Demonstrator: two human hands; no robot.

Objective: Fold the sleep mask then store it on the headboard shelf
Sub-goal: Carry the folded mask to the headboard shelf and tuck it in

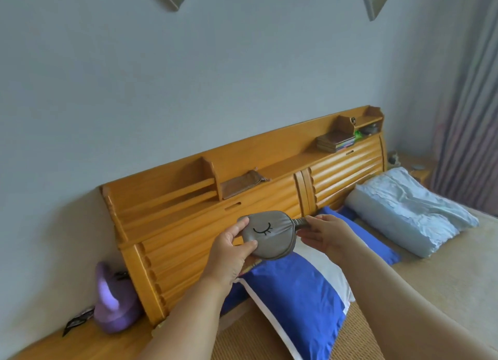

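Observation:
The grey sleep mask (269,234) is folded in half, so one stitched closed eye shows on its face. My left hand (231,249) pinches its left edge, thumb below and fingers behind. My right hand (327,234) grips the bunched grey strap at the mask's right end. I hold the mask in the air in front of the wooden headboard, below the headboard shelf (285,164).
On the shelf lie a brown pouch (242,186), a stack of books (335,141) and small items in the far right cubby. A blue and white pillow (296,295) and a pale blue pillow (407,211) rest on the bed. A purple plush toy (114,300) sits at left.

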